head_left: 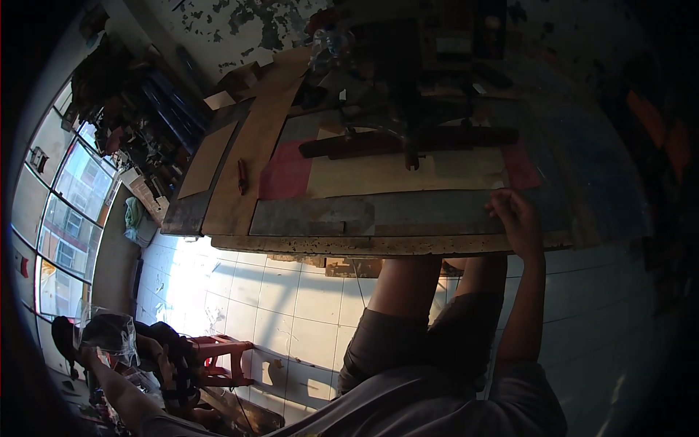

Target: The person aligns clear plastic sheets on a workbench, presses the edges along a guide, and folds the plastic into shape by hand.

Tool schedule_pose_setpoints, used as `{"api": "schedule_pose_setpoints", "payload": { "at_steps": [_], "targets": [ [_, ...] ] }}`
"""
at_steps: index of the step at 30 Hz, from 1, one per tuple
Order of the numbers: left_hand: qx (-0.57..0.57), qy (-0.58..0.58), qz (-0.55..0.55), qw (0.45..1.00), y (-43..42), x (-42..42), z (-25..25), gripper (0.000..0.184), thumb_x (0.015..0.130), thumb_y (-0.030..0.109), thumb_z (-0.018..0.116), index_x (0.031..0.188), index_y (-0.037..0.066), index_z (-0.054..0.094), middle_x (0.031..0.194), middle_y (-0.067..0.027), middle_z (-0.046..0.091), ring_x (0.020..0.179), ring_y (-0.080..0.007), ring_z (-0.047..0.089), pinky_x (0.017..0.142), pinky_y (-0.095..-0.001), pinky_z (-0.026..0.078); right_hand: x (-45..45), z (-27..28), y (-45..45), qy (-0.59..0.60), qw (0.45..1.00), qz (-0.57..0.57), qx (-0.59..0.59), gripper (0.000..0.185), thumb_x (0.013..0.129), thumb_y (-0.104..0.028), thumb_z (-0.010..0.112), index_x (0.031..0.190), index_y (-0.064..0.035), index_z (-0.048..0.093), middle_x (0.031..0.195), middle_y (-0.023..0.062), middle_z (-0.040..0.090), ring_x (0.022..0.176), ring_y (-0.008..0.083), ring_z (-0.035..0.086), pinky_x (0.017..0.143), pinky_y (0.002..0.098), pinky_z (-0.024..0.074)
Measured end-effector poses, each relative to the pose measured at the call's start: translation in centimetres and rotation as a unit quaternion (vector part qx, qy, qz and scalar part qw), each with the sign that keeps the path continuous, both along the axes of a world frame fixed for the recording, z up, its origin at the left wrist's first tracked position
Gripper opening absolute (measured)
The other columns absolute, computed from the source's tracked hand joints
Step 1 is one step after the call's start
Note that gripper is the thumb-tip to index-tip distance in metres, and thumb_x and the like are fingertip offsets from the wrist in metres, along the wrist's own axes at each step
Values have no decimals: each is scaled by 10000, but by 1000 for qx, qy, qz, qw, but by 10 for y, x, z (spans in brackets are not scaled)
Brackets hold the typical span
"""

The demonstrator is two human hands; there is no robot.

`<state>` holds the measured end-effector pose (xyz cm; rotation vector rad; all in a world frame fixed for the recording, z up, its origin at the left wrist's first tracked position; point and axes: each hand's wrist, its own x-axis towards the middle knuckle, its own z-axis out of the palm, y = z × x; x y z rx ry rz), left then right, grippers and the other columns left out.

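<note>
My right hand (514, 213) rests at the near side of the workbench, its fingers curled together beside the lower right corner of a pale sheet (408, 175). Whatever those fingers may hold is too small to make out. Pink pieces (286, 171) lie at the sheet's left and right ends. A dark bar (451, 137) crosses the sheet, joined to a dark upright machine part. Far down to the left, my left hand (89, 355) reaches beside clear plastic (109, 331) and dark items; shadow and clutter hide its fingers.
A red-handled tool (242, 176) lies on a brown board (231, 193) at the bench's left. The worn wooden front edge (393, 245) runs above my knees. A red stool (226, 357) stands on the tiled floor at lower left. Windows line the left side.
</note>
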<state>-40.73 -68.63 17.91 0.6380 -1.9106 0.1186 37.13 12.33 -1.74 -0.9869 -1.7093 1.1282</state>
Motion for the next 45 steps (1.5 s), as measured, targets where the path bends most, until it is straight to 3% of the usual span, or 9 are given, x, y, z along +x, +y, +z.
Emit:
{"api": "schedule_pose_setpoints", "payload": {
  "at_steps": [7,25,30,34,37,39,40,45],
  "targets": [
    [-15,0,30,999,1,-3,9,633,1028,549,459,1306,-18,502,1108,-289,582,932,-360,599,738,-468,507,-1,3,-1,-16,1000,0,9,247,1064,-234,643,1179,-16,664,982,62,739,893,115,679,860,299,540],
    [-54,22,98,993,13,-33,23,860,997,676,428,1449,-55,457,1272,-396,550,1103,-487,611,861,-576,533,-1,2,-2,-20,1000,-1,18,272,1063,-266,646,1167,-17,677,970,56,737,899,111,679,861,297,542],
    [-141,131,134,972,46,-80,36,924,988,711,420,1489,-66,445,1317,-426,541,1151,-522,614,895,-605,541,-3,3,-4,-26,999,-8,22,268,1065,-267,643,1173,-25,678,982,52,736,901,110,677,866,295,536],
    [-222,243,118,937,152,-131,21,963,983,732,414,1512,-72,437,1344,-444,536,1180,-543,616,916,-623,545,-5,6,-5,-32,999,-12,20,264,1067,-269,641,1179,-32,675,988,53,738,903,112,675,868,299,531],
    [-204,295,-223,906,306,-112,-16,1004,974,768,394,1608,-9,336,1541,-432,379,1385,-553,486,1032,-708,450,-5,6,-6,-43,999,-22,15,265,1067,-277,642,1178,-38,674,996,58,741,907,116,675,870,303,526],
    [-195,223,-362,884,403,-86,-60,942,1023,722,346,1665,46,207,1661,-362,223,1515,-517,317,1144,-696,336,-5,4,-5,-44,999,-21,13,271,1067,-285,641,1178,-39,673,999,60,743,910,119,677,872,303,523],
    [-198,210,-417,862,447,-77,-81,903,1046,678,364,1671,55,176,1685,-345,164,1557,-502,225,1186,-684,269,-4,3,-5,-44,999,-23,12,273,1068,-288,641,1178,-40,673,1000,60,744,912,120,678,873,303,521],
    [-149,60,-611,775,609,-14,-166,846,1063,577,465,1683,100,141,1715,-309,65,1596,-465,85,1236,-656,162,-5,7,-6,-44,999,-31,3,282,1064,-293,646,1185,-39,674,999,65,740,915,118,675,877,302,518]
  ]
}}
